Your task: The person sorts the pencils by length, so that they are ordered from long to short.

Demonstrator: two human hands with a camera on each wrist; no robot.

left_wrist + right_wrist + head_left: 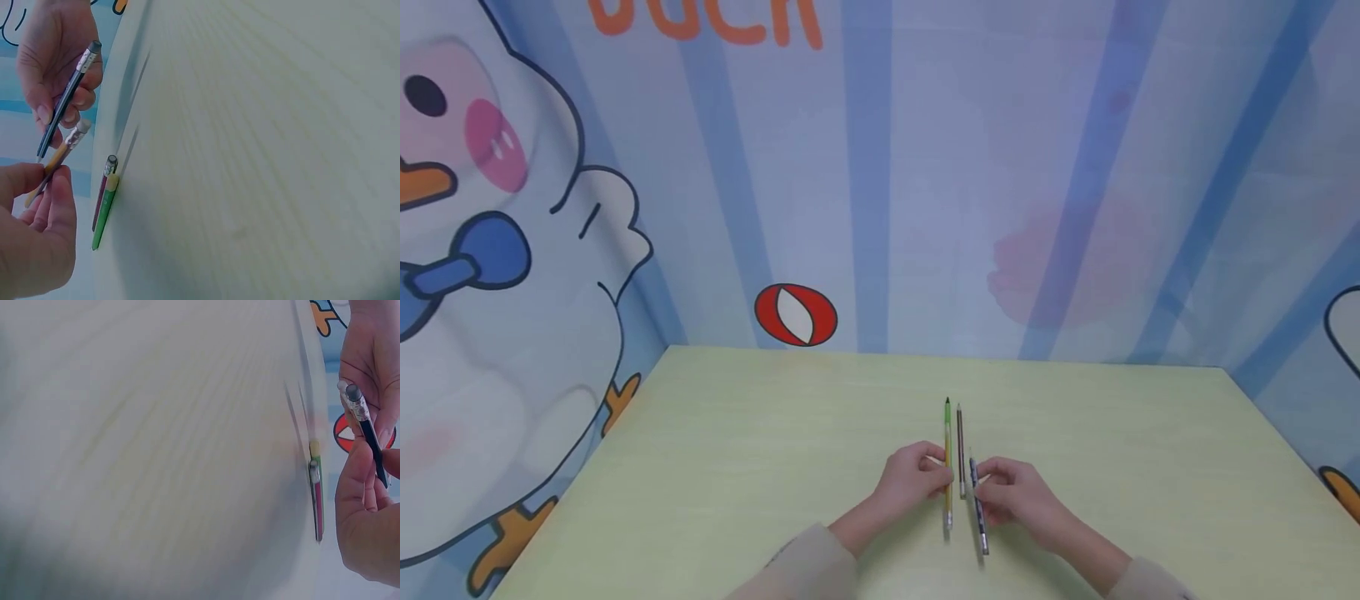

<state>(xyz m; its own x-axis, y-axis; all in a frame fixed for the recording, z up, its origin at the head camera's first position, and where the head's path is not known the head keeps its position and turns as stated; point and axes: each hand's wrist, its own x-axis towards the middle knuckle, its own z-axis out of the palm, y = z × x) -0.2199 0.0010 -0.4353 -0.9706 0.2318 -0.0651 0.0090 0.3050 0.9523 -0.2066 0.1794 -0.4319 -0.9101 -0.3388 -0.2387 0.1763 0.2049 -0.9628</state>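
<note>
My left hand [913, 477] pinches a yellow pencil [57, 156] with a whitish eraser between thumb and fingers. My right hand [1021, 497] pinches a dark pencil [981, 521] that has a dark eraser and a silvery ferrule. Both pencils are held above the tabletop, eraser ends toward me. Beyond them on the table lie a green pencil [106, 209] with a pale yellow end and a dark red pencil [960, 446] with a silvery ferrule, close side by side. From the head view, the green pencil lines up behind the yellow one, which partly hides it.
The pale yellow-green table [760, 442] spreads out to both sides. Behind it hangs a blue striped cloth [925, 167] printed with a large white duck [535, 358] and a red-and-white ball [767, 312].
</note>
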